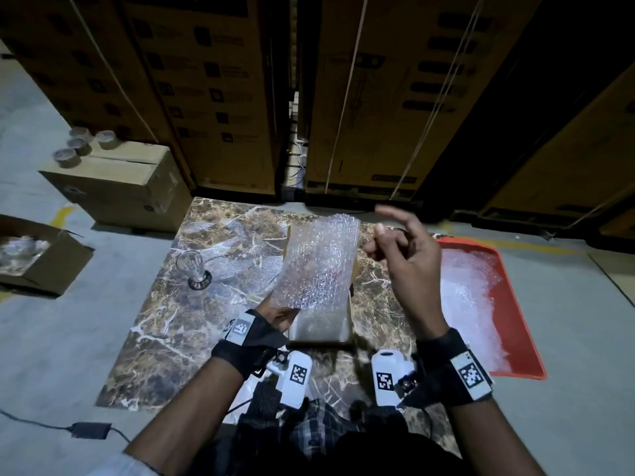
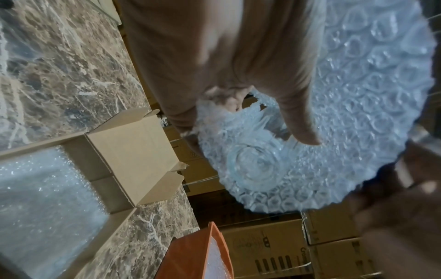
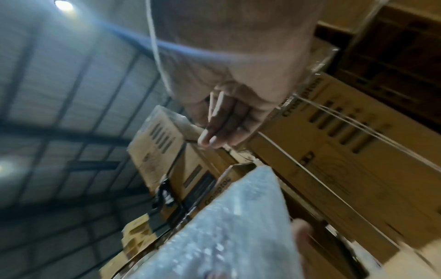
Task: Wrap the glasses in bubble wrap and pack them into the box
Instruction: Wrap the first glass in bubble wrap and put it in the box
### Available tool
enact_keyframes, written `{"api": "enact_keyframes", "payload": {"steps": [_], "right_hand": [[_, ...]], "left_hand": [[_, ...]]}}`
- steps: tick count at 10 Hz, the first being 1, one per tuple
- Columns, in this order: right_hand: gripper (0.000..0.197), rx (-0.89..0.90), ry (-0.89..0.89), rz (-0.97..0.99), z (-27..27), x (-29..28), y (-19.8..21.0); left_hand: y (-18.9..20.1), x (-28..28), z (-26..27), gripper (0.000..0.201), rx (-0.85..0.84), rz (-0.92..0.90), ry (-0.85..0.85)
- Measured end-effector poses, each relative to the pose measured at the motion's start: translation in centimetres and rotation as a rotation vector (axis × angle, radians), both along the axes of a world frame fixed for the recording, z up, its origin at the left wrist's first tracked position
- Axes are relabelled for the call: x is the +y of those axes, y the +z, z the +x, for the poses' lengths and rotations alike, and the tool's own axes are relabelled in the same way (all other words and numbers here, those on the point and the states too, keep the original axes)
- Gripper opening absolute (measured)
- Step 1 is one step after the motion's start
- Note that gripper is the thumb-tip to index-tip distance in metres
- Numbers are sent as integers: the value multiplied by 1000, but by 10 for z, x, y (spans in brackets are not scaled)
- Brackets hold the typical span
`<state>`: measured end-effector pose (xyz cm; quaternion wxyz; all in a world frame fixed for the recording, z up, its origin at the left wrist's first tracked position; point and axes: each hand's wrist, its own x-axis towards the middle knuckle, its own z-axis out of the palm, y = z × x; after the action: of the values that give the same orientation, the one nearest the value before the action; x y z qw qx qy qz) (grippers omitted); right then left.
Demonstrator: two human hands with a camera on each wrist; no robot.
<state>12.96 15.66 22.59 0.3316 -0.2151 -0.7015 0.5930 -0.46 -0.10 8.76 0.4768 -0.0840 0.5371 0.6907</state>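
At the far left, on the floor, an open carton point(image 1: 41, 259) holds more clear glasses, and a closed carton point(image 1: 120, 180) further back carries tape rolls point(image 1: 82, 146). On the left part of the marble counter point(image 1: 154, 321) one bare glass point(image 1: 194, 269) stands upright, unwrapped and well apart from both hands. Toward the middle, the left hand point(image 1: 280, 317) grips the near end of the bubble-wrapped glass point(image 1: 316, 266); the left wrist view shows its fingers point(image 2: 298, 117) curled round the roll, with the glass's round base visible through the open end. The roll's long axis runs away from the person, tilted up and slightly right, and it hangs directly above the open box point(image 1: 321, 333), whose floor is lined with bubble wrap and whose long side lies nearly along the same line. Just right of the roll's far end, the right hand point(image 1: 409, 255) is raised and free, its fingers loosely spread and holding nothing, apart from the wrap. At the far right an orange tray point(image 1: 522, 324) holds spare bubble wrap point(image 1: 467, 297). In my judgement the coming move is lowering the roll into the box: the left hand already has it, and the right is nearer the loose far end to tuck it.
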Motion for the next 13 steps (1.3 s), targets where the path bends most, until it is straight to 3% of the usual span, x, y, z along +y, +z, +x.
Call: {"api": "enact_keyframes", "payload": {"steps": [1, 2, 3, 4, 5, 6, 7, 8, 9, 11, 13], "right_hand": [[8, -185, -128, -80, 12, 17, -43], [11, -265, -95, -46, 16, 9, -62], [22, -216, -71, -67, 12, -2, -66], [27, -192, -95, -62, 6, -7, -68], [29, -176, -111, -45, 3, -10, -68], [32, -186, -141, -17, 0, -13, -67], [38, -184, -144, 11, -6, -15, -66], [42, -163, -125, 51, -12, -17, -62], [52, -187, -116, 125, -17, -17, -65], [53, -212, -155, 149, -26, -18, -74], [60, -296, -108, 234, -32, -20, -82]], "left_hand": [[-40, 1, -15, 38, -117, -105, 84], [45, 2, 13, 18, -120, 154, 10], [80, 5, 25, 45, -42, 203, -86], [72, 13, 26, 23, -72, 54, -62], [69, 14, 26, 30, -51, -69, -1], [78, 11, 28, 34, 0, -150, -76], [77, 14, 29, 20, 83, -101, -24], [86, 18, 32, 23, 214, 25, 18], [95, 21, 28, 33, 362, 28, 11], [97, 30, 16, 24, 418, 19, 36], [105, 29, 16, 34, 397, 84, 39]]}}
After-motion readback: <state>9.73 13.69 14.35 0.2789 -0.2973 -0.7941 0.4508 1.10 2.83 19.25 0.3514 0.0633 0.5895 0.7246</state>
